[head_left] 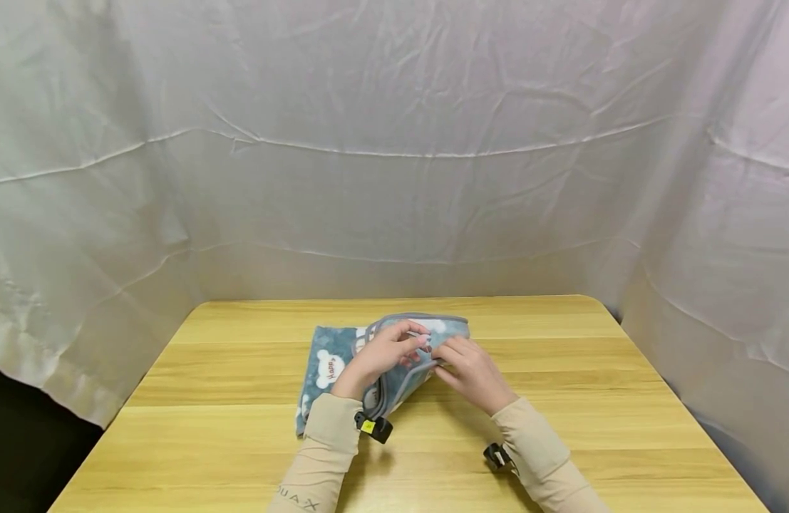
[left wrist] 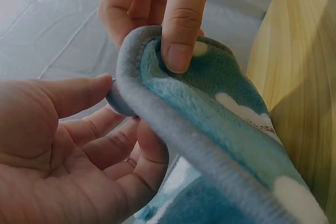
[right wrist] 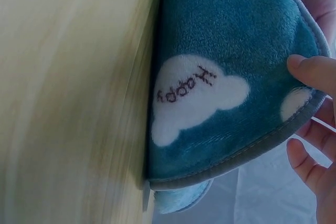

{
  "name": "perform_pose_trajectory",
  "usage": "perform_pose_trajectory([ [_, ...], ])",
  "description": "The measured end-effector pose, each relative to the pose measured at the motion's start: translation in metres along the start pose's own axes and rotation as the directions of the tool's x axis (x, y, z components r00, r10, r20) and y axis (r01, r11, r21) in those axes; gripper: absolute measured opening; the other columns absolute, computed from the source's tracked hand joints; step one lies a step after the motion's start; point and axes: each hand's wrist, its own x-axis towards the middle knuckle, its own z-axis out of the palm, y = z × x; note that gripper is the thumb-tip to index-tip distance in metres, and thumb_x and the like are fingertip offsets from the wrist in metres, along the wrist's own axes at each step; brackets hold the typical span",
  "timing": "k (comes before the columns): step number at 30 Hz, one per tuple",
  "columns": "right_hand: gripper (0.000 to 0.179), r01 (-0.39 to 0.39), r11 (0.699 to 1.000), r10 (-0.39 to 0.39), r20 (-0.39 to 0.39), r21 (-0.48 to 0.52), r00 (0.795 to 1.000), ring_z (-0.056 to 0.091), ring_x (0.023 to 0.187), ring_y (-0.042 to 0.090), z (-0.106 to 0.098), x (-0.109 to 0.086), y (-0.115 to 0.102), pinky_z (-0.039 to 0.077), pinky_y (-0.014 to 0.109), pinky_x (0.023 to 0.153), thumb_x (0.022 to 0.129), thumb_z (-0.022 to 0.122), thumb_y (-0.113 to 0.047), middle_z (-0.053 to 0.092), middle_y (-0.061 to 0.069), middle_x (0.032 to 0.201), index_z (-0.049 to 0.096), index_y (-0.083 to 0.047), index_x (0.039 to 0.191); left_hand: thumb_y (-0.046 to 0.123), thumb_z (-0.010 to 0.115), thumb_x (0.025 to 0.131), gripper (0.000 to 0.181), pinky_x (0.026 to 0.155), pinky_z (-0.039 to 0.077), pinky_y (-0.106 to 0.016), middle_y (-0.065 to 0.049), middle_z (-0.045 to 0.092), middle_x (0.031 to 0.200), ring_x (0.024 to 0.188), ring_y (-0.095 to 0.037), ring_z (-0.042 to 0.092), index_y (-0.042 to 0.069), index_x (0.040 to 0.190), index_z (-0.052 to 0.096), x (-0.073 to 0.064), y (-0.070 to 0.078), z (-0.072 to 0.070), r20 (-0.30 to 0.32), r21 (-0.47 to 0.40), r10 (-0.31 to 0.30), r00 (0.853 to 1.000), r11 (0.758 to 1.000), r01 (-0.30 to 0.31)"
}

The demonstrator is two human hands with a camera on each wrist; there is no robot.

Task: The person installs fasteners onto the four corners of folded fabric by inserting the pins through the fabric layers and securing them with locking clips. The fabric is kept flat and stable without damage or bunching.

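Observation:
A teal fleece blanket (head_left: 323, 349) with white bear heads, the word "Happy" and grey edging lies folded on the table, its right part lifted. My left hand (head_left: 384, 353) is over the lifted part; in the left wrist view its thumb (left wrist: 84, 94) and fingers pinch the grey-edged border (left wrist: 157, 114). Close by on the right, my right hand (head_left: 471, 370) grips the same border. Its thumb (right wrist: 317, 72) presses the teal face in the right wrist view, with fingers behind the edge. The underside of the fold is mostly hidden.
The wooden table (head_left: 561, 427) has rounded far corners. Pale grey curtains (head_left: 394, 199) hang behind it and along both sides. Each wrist carries a small black camera (head_left: 378, 429), close above the tabletop.

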Motion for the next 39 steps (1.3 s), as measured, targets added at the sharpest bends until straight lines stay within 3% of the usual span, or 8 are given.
perform_pose_trajectory([
  [14,0.024,-0.018,1.000,0.018,0.012,0.009,1.000,0.058,0.078,0.011,-0.001,-0.001,0.000,0.052,0.027,0.072,0.068,0.084,-0.012,0.065,-0.003,0.083,0.066,-0.012,0.085,0.026,0.058,0.099,0.024,0.072,0.051,-0.030,-0.009,0.068,0.108,0.082,-0.015,0.062,0.012,0.118,0.062,0.000,0.000,0.001,0.013,0.045,-0.024,1.000,0.999,0.024],
  [27,0.024,-0.034,0.999,0.034,-0.002,0.013,0.999,0.060,0.080,0.011,-0.001,-0.001,0.001,0.052,0.026,0.072,0.069,0.084,-0.014,0.067,-0.003,0.085,0.068,-0.012,0.086,0.025,0.060,0.098,0.021,0.072,0.051,-0.031,-0.007,0.068,0.105,0.080,-0.013,0.060,0.011,0.112,0.065,0.001,0.001,0.002,0.037,0.088,-0.033,0.999,0.996,0.030],
  [34,0.025,-0.028,1.000,0.028,0.017,0.012,0.999,0.060,0.080,0.011,-0.003,0.001,-0.001,0.051,0.027,0.072,0.069,0.085,-0.016,0.067,-0.003,0.085,0.069,-0.013,0.087,0.030,0.054,0.101,0.031,0.077,0.053,-0.033,-0.010,0.065,0.114,0.089,-0.017,0.063,0.013,0.125,0.061,-0.004,0.003,-0.001,0.043,0.144,-0.046,0.998,0.989,0.040],
  [39,0.026,-0.009,1.000,0.007,0.050,0.030,0.999,0.059,0.080,0.011,-0.006,0.003,-0.001,0.051,0.027,0.072,0.069,0.085,-0.014,0.066,-0.004,0.086,0.067,-0.014,0.087,0.028,0.054,0.101,0.037,0.075,0.054,-0.035,-0.016,0.064,0.111,0.091,-0.028,0.065,0.009,0.132,0.056,-0.018,0.006,-0.017,-0.016,0.165,-0.031,0.999,0.986,0.033],
])
